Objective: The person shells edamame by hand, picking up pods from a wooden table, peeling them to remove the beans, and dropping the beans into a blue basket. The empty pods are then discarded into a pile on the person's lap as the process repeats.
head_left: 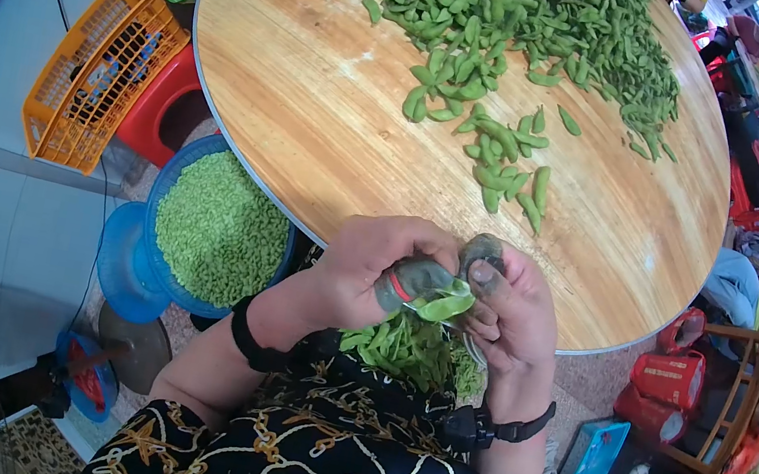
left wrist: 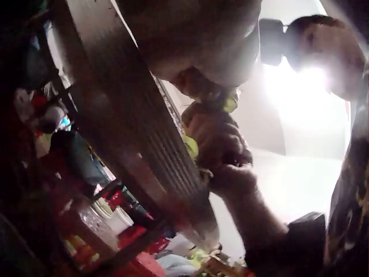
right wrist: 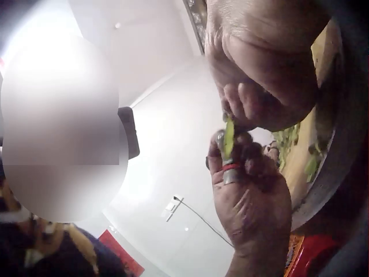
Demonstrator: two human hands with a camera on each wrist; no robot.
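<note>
Both hands meet just past the near edge of a round wooden table point(head_left: 318, 125). My left hand point(head_left: 408, 278) and my right hand point(head_left: 484, 286) pinch one green bean pod point(head_left: 442, 302) between them. A grey cover with a red band sits on the left thumb point(head_left: 401, 285). The left wrist view looks up at the pod point(left wrist: 230, 104) between the two hands. From the right wrist, the pod point(right wrist: 229, 137) stands upright between my right hand point(right wrist: 242, 112) above and my left hand point(right wrist: 230, 153) below. Under the hands a bowl of green pods point(head_left: 410, 352) rests on my lap.
A big heap of green pods point(head_left: 500, 15) covers the table's far half. A blue basin of shelled beans point(head_left: 218, 229) stands on the floor at left, beside a red stool point(head_left: 164, 103) and an orange basket point(head_left: 99, 71). People and red bags are at right.
</note>
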